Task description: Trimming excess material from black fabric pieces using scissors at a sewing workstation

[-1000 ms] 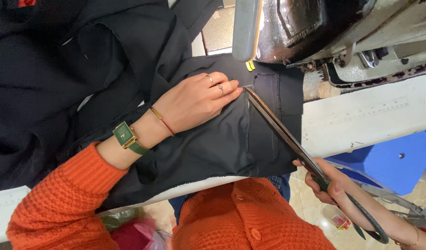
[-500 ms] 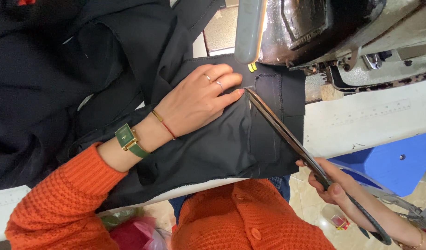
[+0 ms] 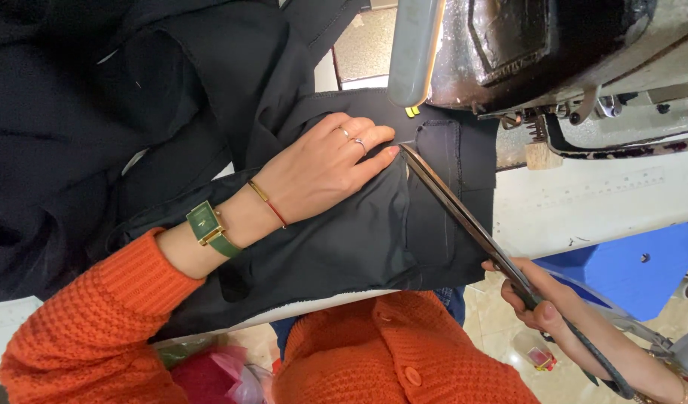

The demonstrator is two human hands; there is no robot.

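left hand (image 3: 321, 168): flat, palm down on black fabric (image 3: 344, 239), fingers together, tips pointing at the sewing machine's foot area; holds nothing, just presses the cloth. Rings on two fingers, thin bracelet and green square watch (image 3: 208, 226) on the wrist.
right hand (image 3: 534, 295): lower right, off the worktop edge, fingers wrapped round the handles of long scissors (image 3: 463, 217).
scissors: blades look together, lying diagonal across the fabric, tip just beside the left fingertips, near a stitched seam.
black fabric: spread on white worktop (image 3: 583, 209), bulk piled upper left, one end running under the machine; a folded panel with a stitch line lies right of the blades.
sewing machine (image 3: 523, 52): dark metal head, top right, above the fabric; pale grey part at its left side; presser foot partly hidden.
sleeves: orange knit, left sleeve (image 3: 89, 329) bottom left; same knit with buttons at bottom centre.
other: blue plastic piece (image 3: 628, 269) under the worktop at right, tiled floor below.
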